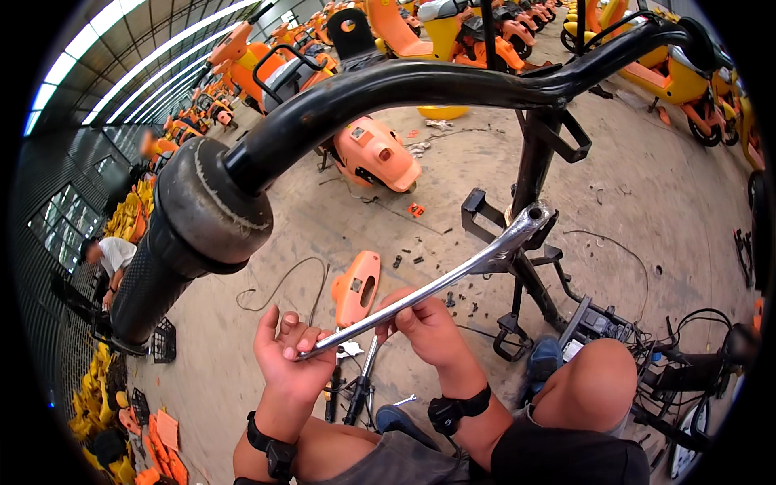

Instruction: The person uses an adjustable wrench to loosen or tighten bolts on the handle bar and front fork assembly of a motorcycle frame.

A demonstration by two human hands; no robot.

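A long, shiny silver metal bar (pixel 436 284) slants across the middle, its thin end low at left. The wide far end has a round hole and overlaps a bracket on the black steering column (pixel 533 166); whether they touch, I cannot tell. My left hand (pixel 293 360) is closed on the thin end, palm turned up. Farther along, my right hand (pixel 424 327) pinches the bar between thumb and fingers. Above both hands arches a black handlebar (pixel 388 87) with a ribbed grip (pixel 153 250) at its left end.
An orange plastic cover (pixel 356 289) and small scattered parts lie on the concrete floor (pixel 453 218). A wrench (pixel 406 399) lies near my foot. Tangled cables (pixel 687 339) are at right. Orange and yellow scooters (pixel 279 69) line the back. Another person (pixel 113 257) is at far left.
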